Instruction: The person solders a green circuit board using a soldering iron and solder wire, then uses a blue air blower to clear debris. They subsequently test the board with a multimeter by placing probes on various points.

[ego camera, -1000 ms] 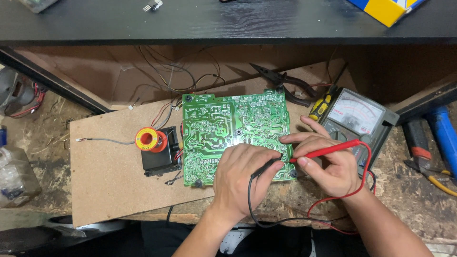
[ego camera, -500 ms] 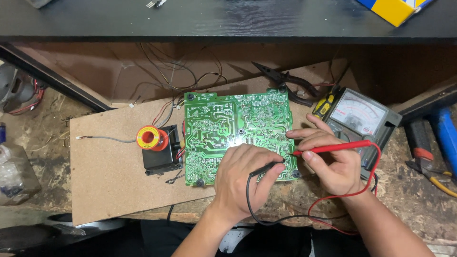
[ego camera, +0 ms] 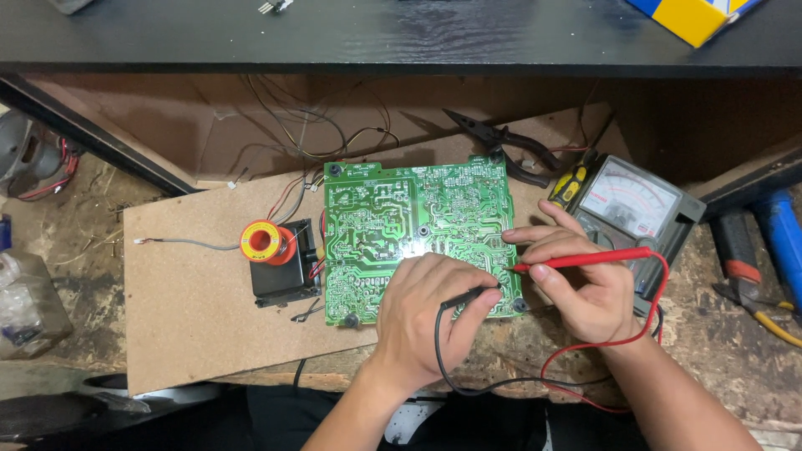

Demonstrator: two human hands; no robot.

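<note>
A blue and yellow box point(ego camera: 689, 12) sits on the far shelf, at the right. A grey meter point(ego camera: 631, 213) at the right has a white dial face point(ego camera: 628, 198).

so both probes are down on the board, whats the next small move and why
Probably hold both steady and glance at the analog multimeter: the left hand has the black probe and the right hand the red probe near the green circuit board's lower right edge.

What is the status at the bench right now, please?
Left hand holds black probe, right hand holds red probe. Both tips on green circuit board. Meter alongside; nothing blocking.
</note>
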